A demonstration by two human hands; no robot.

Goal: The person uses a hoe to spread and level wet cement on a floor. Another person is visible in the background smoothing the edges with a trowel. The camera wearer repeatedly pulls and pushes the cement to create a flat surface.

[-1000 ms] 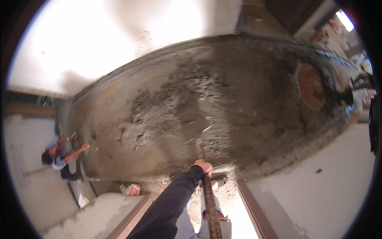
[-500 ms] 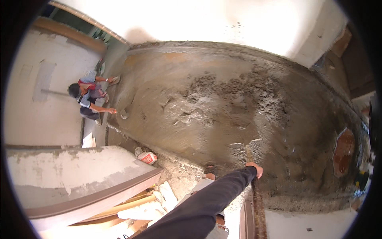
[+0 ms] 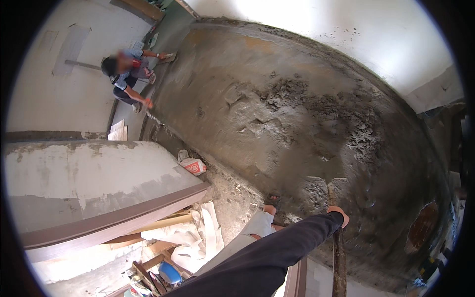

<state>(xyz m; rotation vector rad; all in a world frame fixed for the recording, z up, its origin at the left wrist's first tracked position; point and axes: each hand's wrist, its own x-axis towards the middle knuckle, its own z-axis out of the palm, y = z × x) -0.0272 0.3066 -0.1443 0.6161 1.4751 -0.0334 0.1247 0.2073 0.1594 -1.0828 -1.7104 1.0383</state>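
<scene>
My left hand [image 3: 339, 213], at the end of a dark sleeve, is shut on the long wooden handle [image 3: 339, 257] of a tool. The handle runs up from the lower edge, and its head [image 3: 329, 187] rests in the wet grey cement floor [image 3: 232, 74]. A rough, unsmoothed heap of mortar [image 3: 316, 109] lies further out in the cement. My foot in a sandal [image 3: 272, 200] stands at the cement's gritty edge, just left of the tool. My right hand is out of view.
Another person [image 3: 126, 74] crouches at the far left edge of the cement, one hand on a trowel [image 3: 167, 57]. A low white wall with a brown frame [image 3: 114, 183] stands at my left. A red-and-white bag [image 3: 193, 166] lies beside it. Scrap wood and paper [image 3: 188, 237] lie below. A rust-coloured pan [image 3: 420, 227] sits at right.
The view has swung, so the crouching person now sits at the upper left and the mortar heap lies right of centre. My hand stays shut on the handle.
</scene>
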